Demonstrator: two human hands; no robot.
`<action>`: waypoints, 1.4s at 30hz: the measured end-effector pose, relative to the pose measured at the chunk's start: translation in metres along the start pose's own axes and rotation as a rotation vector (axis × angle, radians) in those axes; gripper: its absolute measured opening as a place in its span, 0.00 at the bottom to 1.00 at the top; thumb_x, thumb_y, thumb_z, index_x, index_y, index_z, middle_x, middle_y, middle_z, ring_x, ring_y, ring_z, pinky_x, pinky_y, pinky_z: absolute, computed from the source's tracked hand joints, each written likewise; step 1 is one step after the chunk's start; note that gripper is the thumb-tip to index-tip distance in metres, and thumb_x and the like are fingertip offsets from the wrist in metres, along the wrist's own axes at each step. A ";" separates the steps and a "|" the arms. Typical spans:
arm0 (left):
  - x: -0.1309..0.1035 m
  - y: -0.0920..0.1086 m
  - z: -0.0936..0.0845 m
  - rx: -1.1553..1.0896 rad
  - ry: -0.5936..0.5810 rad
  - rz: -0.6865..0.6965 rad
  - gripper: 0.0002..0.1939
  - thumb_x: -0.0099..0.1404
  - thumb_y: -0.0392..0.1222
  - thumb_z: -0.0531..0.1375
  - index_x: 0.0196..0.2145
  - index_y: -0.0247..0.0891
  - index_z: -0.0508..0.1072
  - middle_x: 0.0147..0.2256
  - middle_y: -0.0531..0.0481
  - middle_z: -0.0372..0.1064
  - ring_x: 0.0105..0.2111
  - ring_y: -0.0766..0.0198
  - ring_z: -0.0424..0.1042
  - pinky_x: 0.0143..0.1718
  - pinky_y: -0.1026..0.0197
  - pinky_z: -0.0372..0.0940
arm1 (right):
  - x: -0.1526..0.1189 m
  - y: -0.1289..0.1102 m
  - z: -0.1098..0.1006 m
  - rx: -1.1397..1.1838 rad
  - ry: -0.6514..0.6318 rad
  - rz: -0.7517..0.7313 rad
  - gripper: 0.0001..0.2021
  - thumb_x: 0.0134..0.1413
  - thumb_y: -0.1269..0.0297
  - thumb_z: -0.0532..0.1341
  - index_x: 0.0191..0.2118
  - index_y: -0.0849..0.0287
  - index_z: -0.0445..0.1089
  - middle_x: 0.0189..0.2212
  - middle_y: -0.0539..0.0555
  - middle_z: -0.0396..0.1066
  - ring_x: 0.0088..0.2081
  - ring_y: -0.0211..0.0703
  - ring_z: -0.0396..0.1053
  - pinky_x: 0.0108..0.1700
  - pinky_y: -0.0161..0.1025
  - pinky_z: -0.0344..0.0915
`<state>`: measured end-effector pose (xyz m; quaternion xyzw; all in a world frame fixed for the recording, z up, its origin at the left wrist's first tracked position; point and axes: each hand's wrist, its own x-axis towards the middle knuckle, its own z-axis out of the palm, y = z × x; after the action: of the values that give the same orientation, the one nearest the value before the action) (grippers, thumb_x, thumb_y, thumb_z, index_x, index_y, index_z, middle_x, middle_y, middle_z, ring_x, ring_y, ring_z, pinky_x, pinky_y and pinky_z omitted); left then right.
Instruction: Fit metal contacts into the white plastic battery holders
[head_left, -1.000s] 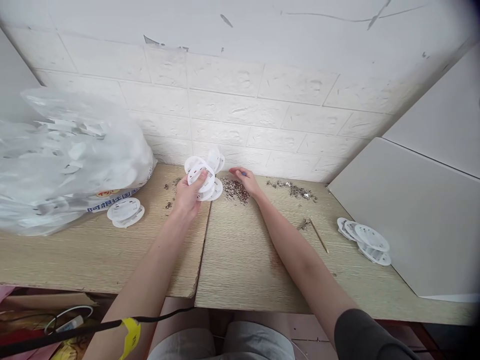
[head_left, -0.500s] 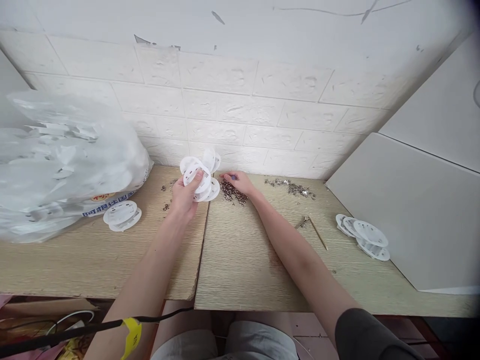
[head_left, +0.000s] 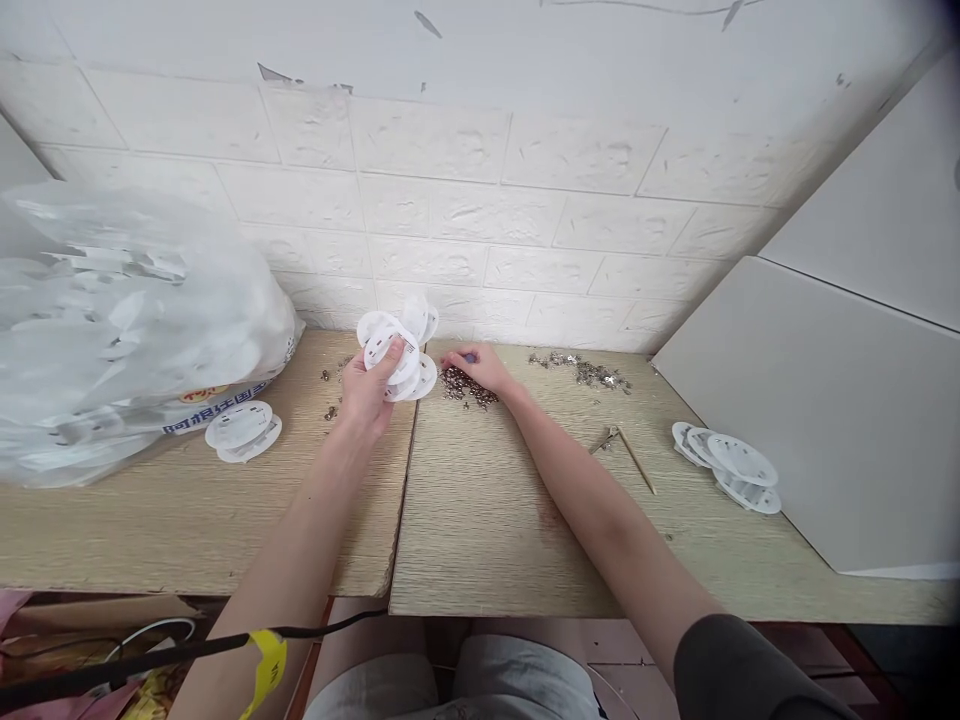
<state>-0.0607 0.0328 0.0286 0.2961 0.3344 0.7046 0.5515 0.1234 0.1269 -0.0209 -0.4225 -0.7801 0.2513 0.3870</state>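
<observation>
My left hand (head_left: pixel 367 388) is closed on a fanned bunch of white round discs (head_left: pixel 391 352), thumb on top. The discs bear small dark marks and hang over the join between two table boards. My right hand (head_left: pixel 480 366) touches the top of a pile of small shiny brown metal pieces (head_left: pixel 466 388). Its fingers are pinched together, palm down, and a bit of blue shows among them; what they hold is too small to make out. Several similar small pieces (head_left: pixel 330 412) lie scattered by my left hand.
A big clear plastic bag (head_left: pixel 135 330) of white pieces stands on the left, with loose discs (head_left: pixel 241 430) beside it. Silvery metal bits (head_left: pixel 592 374) lie near the wall. A thin wooden stick (head_left: pixel 637 462) and another stack of discs (head_left: pixel 739 462) lie right, by a white panel (head_left: pixel 825 400).
Both hands stay nearly where they were; the right fingers shift slightly at the pile. The whole view has moved a little.
</observation>
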 end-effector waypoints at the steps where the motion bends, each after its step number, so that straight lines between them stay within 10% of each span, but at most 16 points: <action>1: 0.000 0.000 0.000 0.004 0.000 -0.001 0.16 0.44 0.40 0.73 0.32 0.36 0.76 0.31 0.49 0.76 0.27 0.67 0.73 0.29 0.65 0.69 | -0.001 0.001 -0.002 0.064 0.014 0.006 0.21 0.58 0.49 0.56 0.33 0.60 0.78 0.34 0.55 0.78 0.38 0.44 0.73 0.46 0.42 0.66; 13: -0.002 -0.003 0.000 0.033 0.001 -0.025 0.15 0.46 0.39 0.72 0.33 0.36 0.76 0.32 0.47 0.76 0.28 0.66 0.74 0.28 0.65 0.69 | -0.013 -0.001 -0.008 0.006 -0.015 0.003 0.20 0.59 0.49 0.54 0.38 0.57 0.78 0.39 0.53 0.78 0.43 0.48 0.74 0.48 0.45 0.67; 21: -0.003 -0.004 0.000 0.056 0.013 -0.052 0.14 0.46 0.38 0.71 0.33 0.35 0.76 0.32 0.47 0.76 0.28 0.66 0.74 0.29 0.64 0.69 | -0.032 0.005 -0.021 -0.032 0.482 0.177 0.23 0.61 0.51 0.50 0.45 0.62 0.74 0.45 0.58 0.75 0.48 0.50 0.71 0.53 0.48 0.64; 31: -0.003 -0.004 0.003 0.050 0.006 -0.051 0.16 0.44 0.38 0.73 0.32 0.33 0.76 0.31 0.47 0.76 0.28 0.65 0.74 0.30 0.63 0.69 | -0.035 -0.005 -0.002 -0.286 0.138 0.232 0.20 0.62 0.64 0.50 0.55 0.63 0.67 0.53 0.61 0.69 0.55 0.50 0.67 0.57 0.47 0.60; 42: -0.002 -0.003 0.000 0.075 0.016 -0.055 0.15 0.45 0.39 0.72 0.32 0.35 0.76 0.32 0.48 0.76 0.28 0.66 0.73 0.30 0.63 0.69 | -0.040 -0.005 -0.002 -0.261 0.137 0.182 0.17 0.63 0.63 0.51 0.50 0.62 0.71 0.47 0.60 0.73 0.49 0.47 0.70 0.52 0.44 0.63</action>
<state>-0.0584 0.0313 0.0264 0.3019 0.3730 0.6785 0.5563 0.1362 0.0898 -0.0317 -0.5542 -0.7365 0.1522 0.3568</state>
